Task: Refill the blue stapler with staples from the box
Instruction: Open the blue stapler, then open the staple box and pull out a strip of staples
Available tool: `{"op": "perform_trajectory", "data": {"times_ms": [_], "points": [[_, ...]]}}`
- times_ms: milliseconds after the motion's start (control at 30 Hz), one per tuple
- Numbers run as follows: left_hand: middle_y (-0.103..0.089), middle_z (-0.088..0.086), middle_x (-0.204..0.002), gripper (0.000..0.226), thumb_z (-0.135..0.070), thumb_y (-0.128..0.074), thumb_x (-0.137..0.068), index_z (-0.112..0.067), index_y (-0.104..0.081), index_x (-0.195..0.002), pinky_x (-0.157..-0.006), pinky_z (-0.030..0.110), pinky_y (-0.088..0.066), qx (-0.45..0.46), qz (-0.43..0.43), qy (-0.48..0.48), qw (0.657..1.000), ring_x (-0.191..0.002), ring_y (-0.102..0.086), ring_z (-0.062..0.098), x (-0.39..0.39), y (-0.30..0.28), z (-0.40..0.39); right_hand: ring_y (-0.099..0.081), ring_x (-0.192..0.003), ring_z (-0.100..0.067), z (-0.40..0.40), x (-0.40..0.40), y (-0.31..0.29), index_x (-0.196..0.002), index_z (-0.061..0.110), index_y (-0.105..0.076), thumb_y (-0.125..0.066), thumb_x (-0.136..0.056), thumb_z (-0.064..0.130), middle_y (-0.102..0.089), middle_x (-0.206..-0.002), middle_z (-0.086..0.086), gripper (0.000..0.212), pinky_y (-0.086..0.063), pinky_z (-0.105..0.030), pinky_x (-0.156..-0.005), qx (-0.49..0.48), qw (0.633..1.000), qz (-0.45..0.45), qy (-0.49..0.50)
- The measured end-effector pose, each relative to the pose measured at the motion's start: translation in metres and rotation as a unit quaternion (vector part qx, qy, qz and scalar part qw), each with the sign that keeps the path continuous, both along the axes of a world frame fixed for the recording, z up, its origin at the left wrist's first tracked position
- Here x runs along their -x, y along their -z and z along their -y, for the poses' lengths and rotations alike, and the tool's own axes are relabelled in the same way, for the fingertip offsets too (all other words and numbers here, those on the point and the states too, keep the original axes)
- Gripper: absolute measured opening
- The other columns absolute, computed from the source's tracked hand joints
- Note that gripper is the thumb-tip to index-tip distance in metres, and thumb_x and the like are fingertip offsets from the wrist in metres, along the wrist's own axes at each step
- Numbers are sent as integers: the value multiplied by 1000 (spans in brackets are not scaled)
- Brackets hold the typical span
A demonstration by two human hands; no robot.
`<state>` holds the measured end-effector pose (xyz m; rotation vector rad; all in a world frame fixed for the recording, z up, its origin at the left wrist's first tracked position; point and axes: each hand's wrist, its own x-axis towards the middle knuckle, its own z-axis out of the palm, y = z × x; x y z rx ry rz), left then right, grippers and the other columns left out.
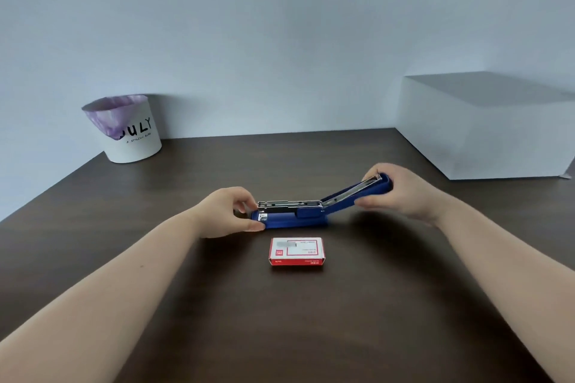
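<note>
The blue stapler (298, 221) lies on the dark wooden desk (217, 305), its base flat and its top arm swung open up and to the right, so the metal staple channel shows. My left hand (224, 211) pinches the stapler's front end between thumb and fingers. My right hand (401, 191) grips the raised end of the blue top arm. A small red and white staple box (296, 251) sits closed on the desk just in front of the stapler, touched by neither hand.
A white paper bin (132, 130) with a purple liner stands at the back left against the wall. A large white box (485, 124) sits at the back right of the desk.
</note>
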<state>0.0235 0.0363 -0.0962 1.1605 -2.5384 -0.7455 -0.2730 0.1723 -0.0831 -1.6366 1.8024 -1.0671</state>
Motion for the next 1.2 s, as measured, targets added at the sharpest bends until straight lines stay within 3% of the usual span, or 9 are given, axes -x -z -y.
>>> {"op": "perform_trajectory", "data": {"times_ms": [200, 367, 500, 567, 667, 733, 867, 1033, 1200], "points": [[-60, -10, -87, 28, -27, -80, -67, -30, -56, -82, -92, 27, -46, -12, 4, 0, 1000, -88, -58, 8, -11, -2, -4, -67, -90, -17, -1, -11, 19, -83, 18, -69, -87, -59, 26, -73, -95, 2, 31, -52, -31, -86, -55, 997, -56, 4], [-60, -6, -100, 43, -33, -80, -66, -28, -58, -102, -89, 25, -46, 8, 6, -10, 1000, -97, -57, 13, -16, -4, -13, -61, -86, -15, -4, -18, 13, -89, 21, -68, -83, -64, 37, -66, -90, 5, 33, -47, -24, -77, -59, 990, -125, 7], [-63, -11, -90, 36, -52, -74, -63, -26, -66, -87, -74, 22, -47, 101, -87, -23, 991, -83, -57, 9, -4, -21, -43, -55, -100, -6, -7, -31, 6, -108, 23, -65, -68, -81, 39, -62, -105, 11, 32, -38, -18, -86, 40, 985, -166, 0], [-67, -11, -90, 46, -64, -69, -58, -28, -71, -86, -79, 24, -50, 110, -67, 32, 991, -86, -60, 5, 9, -25, -64, -57, -93, -5, -7, -42, 4, -105, 22, -66, -64, -86, 32, -65, -101, 10, 22, -38, -12, -80, 86, 983, -161, 13], [-61, -14, -119, 72, -72, -63, -58, -31, -59, -117, -101, 27, -42, 126, 62, 106, 984, -113, -50, 3, 25, -17, -85, -59, -79, -4, -10, -59, 0, -92, 21, -70, -61, -88, 22, -68, -88, 11, 10, -40, -5, -69, 112, 988, -95, 39], [-59, -12, -122, 69, -69, -63, -63, -29, -57, -119, -99, 25, -40, 155, 104, 121, 975, -117, -47, 7, 28, -7, -85, -60, -73, -3, -16, -69, -1, -88, 23, -69, -60, -89, 23, -68, -82, 11, 10, -43, -11, -66, 91, 994, -46, 32], [-65, -11, -102, 60, -71, -57, -59, -28, -67, -101, -88, 28, -46, 158, 30, 105, 981, -98, -54, 7, 19, -4, -81, -56, -48, -10, -26, -88, 8, -95, 23, -66, -58, -89, 32, -69, -75, -6, 13, -48, -21, -48, -19, 999, 29, -4], [-60, -21, -87, 53, -65, -66, -56, -28, -69, -95, -71, 8, -41, 114, -87, 53, 988, -85, -56, -3, 17, -8, -81, -67, -63, -22, -30, -104, 12, -106, 17, -61, -58, -90, 33, -70, -83, -13, 22, -53, -28, -46, -87, 971, 219, -49], [-63, -14, -91, 39, -43, -78, -64, -23, -70, -97, -72, 8, -44, 107, -114, 55, 986, -91, -56, -1, 20, -12, -83, -68, -69, -21, -34, -99, 11, -112, 10, -61, -57, -92, 22, -72, -90, -11, 24, -54, -25, -50, -94, 935, 330, -86]]}}
